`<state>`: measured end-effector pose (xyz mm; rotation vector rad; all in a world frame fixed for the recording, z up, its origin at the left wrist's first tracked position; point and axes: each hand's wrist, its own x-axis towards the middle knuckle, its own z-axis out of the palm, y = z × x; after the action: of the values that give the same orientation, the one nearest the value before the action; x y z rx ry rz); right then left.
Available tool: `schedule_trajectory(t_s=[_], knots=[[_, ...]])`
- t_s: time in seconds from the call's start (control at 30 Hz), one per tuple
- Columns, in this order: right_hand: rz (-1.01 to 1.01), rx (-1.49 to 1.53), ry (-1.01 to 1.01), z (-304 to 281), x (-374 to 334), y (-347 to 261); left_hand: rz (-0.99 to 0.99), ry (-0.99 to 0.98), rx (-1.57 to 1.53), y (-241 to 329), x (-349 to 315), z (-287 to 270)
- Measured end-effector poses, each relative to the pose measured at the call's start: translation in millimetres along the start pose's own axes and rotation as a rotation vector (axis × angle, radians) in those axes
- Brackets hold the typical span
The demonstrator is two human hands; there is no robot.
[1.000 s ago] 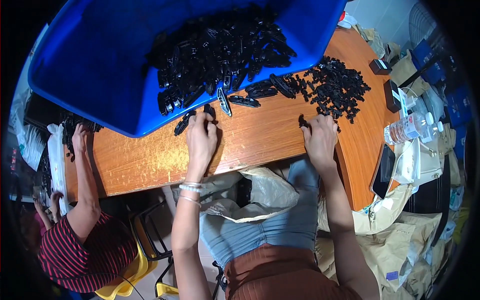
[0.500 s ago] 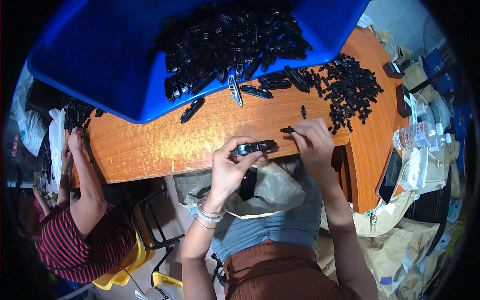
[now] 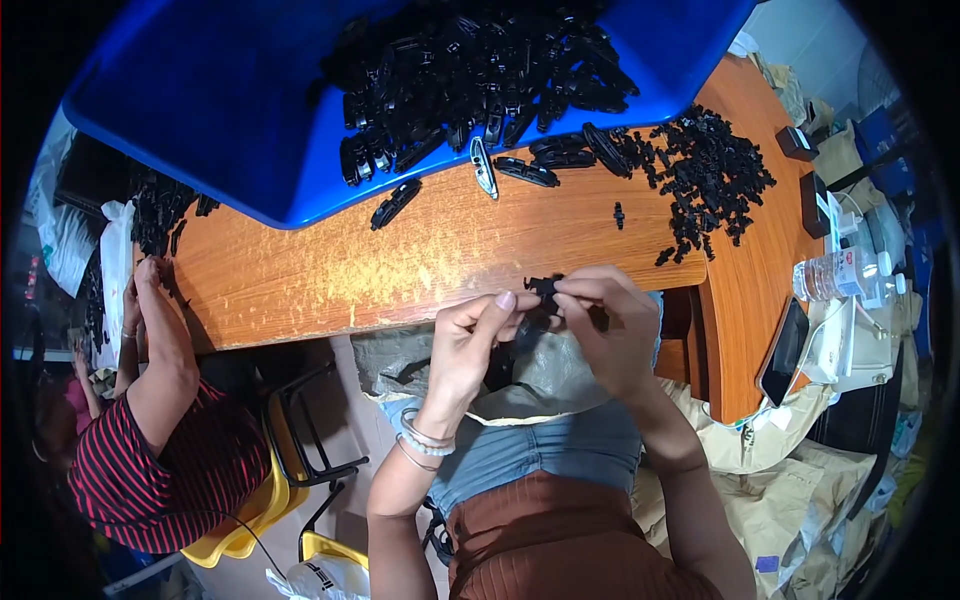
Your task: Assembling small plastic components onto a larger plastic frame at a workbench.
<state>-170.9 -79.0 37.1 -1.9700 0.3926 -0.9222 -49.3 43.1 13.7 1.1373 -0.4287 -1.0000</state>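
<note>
While my left hand (image 3: 462, 350) grips a half-hidden dark housing (image 3: 540, 324) and my right hand (image 3: 617, 328) pinches a small black clip (image 3: 543, 288), I judge both light, stiff, best held edgewise.

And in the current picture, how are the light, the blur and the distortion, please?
Head view: bright, patchy glare on the worn table; head view: many dark parts in the tub merge together; head view: black corners, shapes bent toward the edge; head view: the black piece at the right grip shows little detail, and I cannot tell whether from blur or darkness.
</note>
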Motion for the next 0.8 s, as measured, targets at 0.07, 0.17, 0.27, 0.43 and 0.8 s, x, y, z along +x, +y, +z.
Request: schedule_trajectory(t_s=[0.07,0.17,0.27,0.43,0.8], knots=[[0.211,0.261,0.032,0.8,-1.1,1.7,-0.049,-0.125,-0.125,7.7,-2.9,8.5],[0.073,0.280,-0.030,-0.8,1.0,5.5,0.027,-0.100,-0.264,7.0,-5.5,23.8],[-0.021,0.143,-0.130,-11.2,5.1,1.2,0.137,-0.129,0.142,5.8,-5.8,9.4],[-0.228,-0.070,-0.138,-19.4,1.8,0.6,0.066,-0.139,0.075,12.0,-9.1,11.6],[-0.333,-0.259,-0.166,-10.7,-12.4,5.8,0.113,0.025,0.118,-2.7,-10.2,12.9]])
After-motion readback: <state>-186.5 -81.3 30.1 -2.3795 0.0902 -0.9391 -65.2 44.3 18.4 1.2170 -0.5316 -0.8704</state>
